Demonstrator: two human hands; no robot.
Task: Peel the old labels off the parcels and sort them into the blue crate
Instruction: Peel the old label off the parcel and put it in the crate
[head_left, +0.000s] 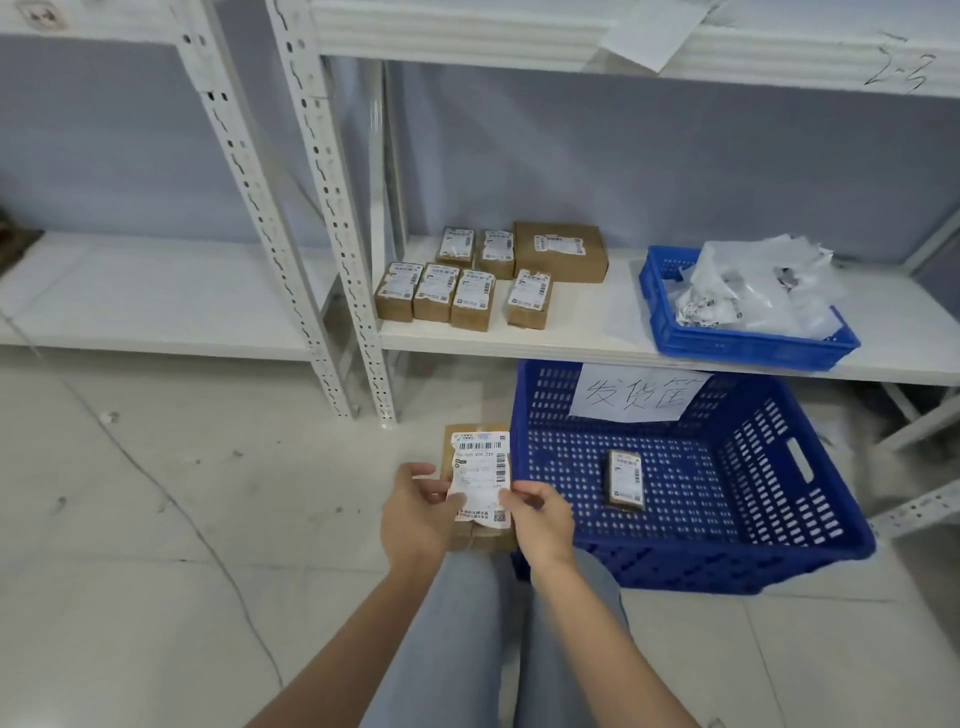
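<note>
I hold a small brown cardboard parcel (485, 540) in front of me, above my knees. My left hand (415, 512) grips its left side. My right hand (540, 514) pinches the right edge of the white label (480, 475), which looks partly lifted off the box. To the right, on the floor, stands the large blue crate (737, 551) with a handwritten paper sign on its back wall. One small parcel (626, 479) lies inside it. Several labelled parcels (470, 286) and a bigger box (561, 252) sit on the low shelf.
A smaller blue tray (737, 348) filled with crumpled white label scraps sits on the white shelf (597, 338) at the right. White metal shelf uprights (332, 218) stand left of the parcels. My legs in light jeans (467, 639) are below my hands. Pale tiled floor lies to the left.
</note>
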